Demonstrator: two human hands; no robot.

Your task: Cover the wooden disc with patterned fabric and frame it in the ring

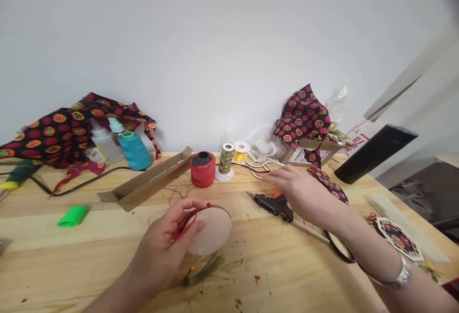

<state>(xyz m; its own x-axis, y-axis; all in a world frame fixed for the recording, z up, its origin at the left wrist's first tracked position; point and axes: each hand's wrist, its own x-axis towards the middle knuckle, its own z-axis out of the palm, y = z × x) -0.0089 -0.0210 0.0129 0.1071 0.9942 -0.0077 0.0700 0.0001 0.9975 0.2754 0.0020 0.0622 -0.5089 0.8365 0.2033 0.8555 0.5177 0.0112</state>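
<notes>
My left hand (168, 236) is closed on a clear round disc (213, 229) and a loop of red cord (184, 222), held just above the wooden table (107, 255). My right hand (297, 191) reaches out to the back, fingers stretched flat toward several white rings (260, 165). It hovers over a black and orange glue gun (274, 204) lying on the table. A red cord spool (202, 169) stands behind the disc.
An olive thread spool (226, 160), a yellow ribbon spool (241, 150), a long cardboard box (150, 184), a teal cone (134, 150), bottles (103, 143), patterned fabric (64, 131) and a green piece (72, 216) lie about. At right: a fabric-filled box (308, 145), a hexagon patch (398, 239).
</notes>
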